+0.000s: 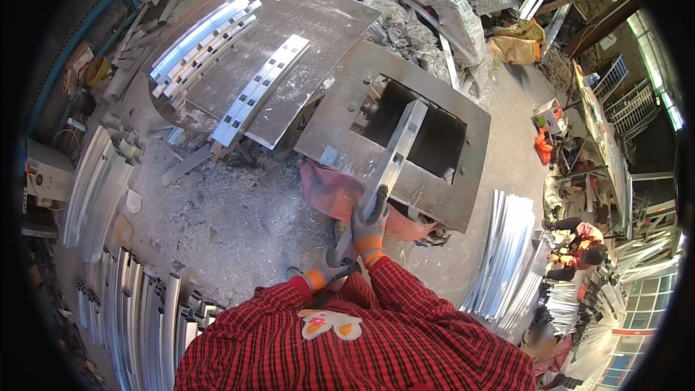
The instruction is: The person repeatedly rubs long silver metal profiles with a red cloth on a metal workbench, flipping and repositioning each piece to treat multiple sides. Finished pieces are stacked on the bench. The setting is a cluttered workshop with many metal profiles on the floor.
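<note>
Both my hands wear grey and orange gloves and hold one long silvery metal profile with dark square cutouts along it. My left hand is closed around its near end, close to my body. Farther up, my right hand wraps round the same profile with its fingers curled over the side. The profile's far end slants over a steel-topped stand and across the dark rectangular opening in it. A reddish cloth hangs at the stand's near edge.
Left of the stand, a large metal table carries similar cut profiles. Bundles of profiles lie on the floor at left and right. Scrap and plastic sheeting pile up behind. A person in orange crouches at far right.
</note>
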`<state>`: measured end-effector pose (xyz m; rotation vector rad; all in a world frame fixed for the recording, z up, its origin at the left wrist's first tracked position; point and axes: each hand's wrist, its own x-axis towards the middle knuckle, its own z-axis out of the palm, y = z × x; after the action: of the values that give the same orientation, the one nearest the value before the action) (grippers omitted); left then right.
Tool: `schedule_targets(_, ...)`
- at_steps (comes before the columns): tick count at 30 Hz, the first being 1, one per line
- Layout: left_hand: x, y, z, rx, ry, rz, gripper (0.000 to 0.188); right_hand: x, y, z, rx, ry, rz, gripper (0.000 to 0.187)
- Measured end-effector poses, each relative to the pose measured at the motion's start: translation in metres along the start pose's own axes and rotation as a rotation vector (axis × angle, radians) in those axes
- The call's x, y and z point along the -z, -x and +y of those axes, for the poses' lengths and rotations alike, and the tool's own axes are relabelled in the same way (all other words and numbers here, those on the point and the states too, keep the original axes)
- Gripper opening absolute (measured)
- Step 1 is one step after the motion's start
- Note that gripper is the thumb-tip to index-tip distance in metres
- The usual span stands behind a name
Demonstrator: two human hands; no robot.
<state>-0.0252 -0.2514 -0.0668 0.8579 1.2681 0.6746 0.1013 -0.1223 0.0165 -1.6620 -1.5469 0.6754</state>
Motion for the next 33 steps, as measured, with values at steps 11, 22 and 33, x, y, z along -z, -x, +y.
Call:
schedule_targets(11,0.010,-0.028,0.140,-0.002,0.094,-0.260,0.079,0.043,-0.063,0.000,-0.344,-1.254,-0.172,0.085)
schedule_targets(22,-0.018,-0.184,0.201,-0.103,0.128,-0.164,0.065,0.059,-0.251,0.006,0.360,0.454,0.091,0.068)
schedule_targets(33,-0.004,-0.079,0.090,-0.090,-0.076,-0.083,0.086,0.021,-0.119,0.003,0.319,0.520,-0.057,0.078)
